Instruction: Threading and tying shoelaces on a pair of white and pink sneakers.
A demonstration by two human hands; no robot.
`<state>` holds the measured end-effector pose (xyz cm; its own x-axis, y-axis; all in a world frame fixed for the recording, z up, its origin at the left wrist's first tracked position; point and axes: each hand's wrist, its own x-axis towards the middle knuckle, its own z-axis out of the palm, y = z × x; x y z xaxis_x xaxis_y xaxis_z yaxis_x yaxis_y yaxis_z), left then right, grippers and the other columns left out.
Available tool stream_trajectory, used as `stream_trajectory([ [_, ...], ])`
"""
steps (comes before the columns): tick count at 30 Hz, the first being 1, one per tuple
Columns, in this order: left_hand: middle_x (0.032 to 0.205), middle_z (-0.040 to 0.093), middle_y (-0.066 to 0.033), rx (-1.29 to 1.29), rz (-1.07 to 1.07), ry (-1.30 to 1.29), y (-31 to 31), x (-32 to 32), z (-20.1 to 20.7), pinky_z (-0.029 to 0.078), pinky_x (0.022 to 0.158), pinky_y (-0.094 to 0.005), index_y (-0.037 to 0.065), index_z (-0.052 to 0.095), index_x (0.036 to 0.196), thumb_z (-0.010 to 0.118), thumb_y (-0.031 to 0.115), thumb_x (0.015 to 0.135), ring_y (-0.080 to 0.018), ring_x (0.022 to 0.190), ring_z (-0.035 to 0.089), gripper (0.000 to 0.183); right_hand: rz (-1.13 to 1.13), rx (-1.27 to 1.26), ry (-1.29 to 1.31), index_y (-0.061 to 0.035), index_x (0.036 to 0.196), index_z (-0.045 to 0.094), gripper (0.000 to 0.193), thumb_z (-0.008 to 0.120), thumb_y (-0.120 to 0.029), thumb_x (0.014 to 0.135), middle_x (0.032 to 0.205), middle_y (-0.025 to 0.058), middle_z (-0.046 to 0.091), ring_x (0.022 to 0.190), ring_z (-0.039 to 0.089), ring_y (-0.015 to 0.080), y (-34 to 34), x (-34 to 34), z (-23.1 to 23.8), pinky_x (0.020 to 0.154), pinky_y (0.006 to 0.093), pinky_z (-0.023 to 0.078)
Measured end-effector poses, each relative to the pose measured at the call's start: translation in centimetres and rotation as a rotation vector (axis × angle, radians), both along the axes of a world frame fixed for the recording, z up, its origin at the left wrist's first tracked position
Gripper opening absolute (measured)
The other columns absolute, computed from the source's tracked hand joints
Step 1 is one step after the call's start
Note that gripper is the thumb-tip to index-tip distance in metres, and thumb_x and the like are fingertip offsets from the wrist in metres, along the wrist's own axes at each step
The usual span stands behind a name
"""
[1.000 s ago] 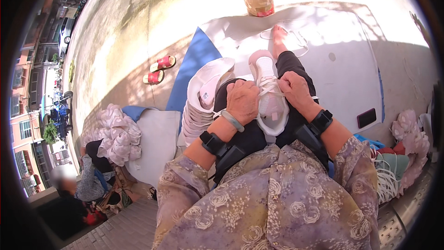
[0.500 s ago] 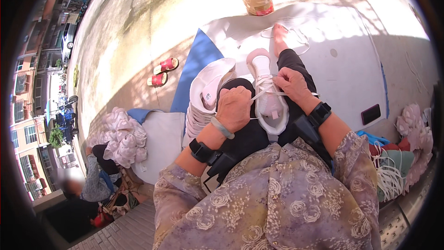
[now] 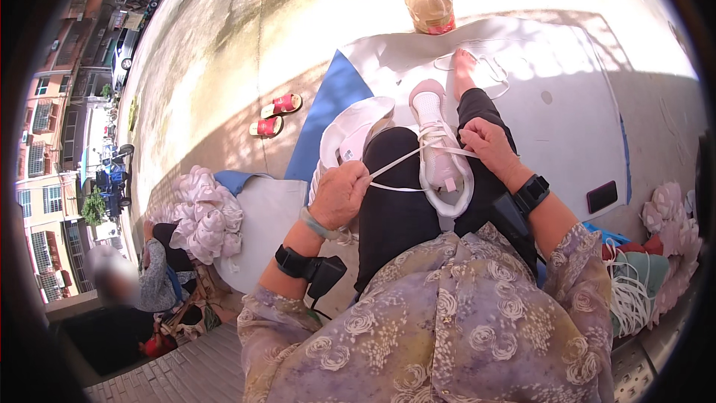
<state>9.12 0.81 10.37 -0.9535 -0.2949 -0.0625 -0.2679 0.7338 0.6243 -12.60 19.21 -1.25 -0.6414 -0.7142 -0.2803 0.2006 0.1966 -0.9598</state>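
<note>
A pale pink and white sneaker (image 3: 428, 107) rests on my lap between my thighs, toe pointing away. White shoelace (image 3: 399, 160) crosses over its tongue. My left hand (image 3: 340, 194) is closed on the lace to the left of the sneaker, and two strands run taut from it to the eyelets. Close by the sneaker's right side, my right hand (image 3: 488, 151) pinches another stretch of lace between thumb and fingers. Beyond my left hand, partly hidden by my knee, stands a stack of nested pale shoe uppers (image 3: 356, 125).
A white sheet (image 3: 548, 123) with a blue corner (image 3: 339, 93) covers the ground. A capped jug (image 3: 430, 9) stands at its far edge. Red slippers (image 3: 281, 104) lie left, a phone (image 3: 602, 195) right. Bundled uppers (image 3: 207, 213) and loose laces (image 3: 630, 295) flank me; another person sits at left.
My left hand has moved left and toward me, drawing the lace strands out longer and tighter. My right hand has shifted slightly right of the sneaker, still pinching lace. The view has tilted slightly.
</note>
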Motion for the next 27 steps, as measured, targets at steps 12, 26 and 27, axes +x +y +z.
stream_trajectory([
  [12, 0.064, 0.056, -0.0158, -0.144, 0.059, -0.060, 2.4, -2.3, -3.7, 0.043, 0.056, -0.0398, 0.004, 0.055, 0.081, 0.053, 0.011, 0.083, -0.0336, 0.063, 0.057, 0.008, 0.414, 0.405, 0.820, -0.0053, 0.080, 0.055, 0.017, 0.053, -0.022, 0.080, 0.066, 0.0170, 0.059, 0.070, 0.059, 0.0356, 3.1, 1.9, 2.6, 0.065, 0.0452, 0.045],
  [26, 0.061, 0.052, -0.0073, -0.659, -0.095, 0.156, -1.0, -4.8, -2.1, 0.042, 0.049, -0.0365, 0.012, 0.057, 0.077, 0.055, 0.007, 0.073, -0.0273, 0.054, 0.055, 0.006, 0.452, 0.349, 0.713, -0.0036, 0.077, 0.058, 0.020, 0.056, -0.023, 0.076, 0.070, 0.0185, 0.059, 0.072, 0.059, 0.0366, 2.8, 1.4, 2.0, 0.067, 0.0450, 0.045],
  [27, 0.061, 0.052, -0.0066, -0.707, -0.078, 0.225, -1.3, -5.4, -2.2, 0.041, 0.048, -0.0363, 0.012, 0.057, 0.077, 0.055, 0.007, 0.073, -0.0268, 0.052, 0.053, 0.007, 0.456, 0.353, 0.723, -0.0031, 0.076, 0.058, 0.021, 0.056, -0.024, 0.075, 0.070, 0.0185, 0.059, 0.073, 0.058, 0.0366, 2.7, 1.4, 1.9, 0.067, 0.0451, 0.044],
])
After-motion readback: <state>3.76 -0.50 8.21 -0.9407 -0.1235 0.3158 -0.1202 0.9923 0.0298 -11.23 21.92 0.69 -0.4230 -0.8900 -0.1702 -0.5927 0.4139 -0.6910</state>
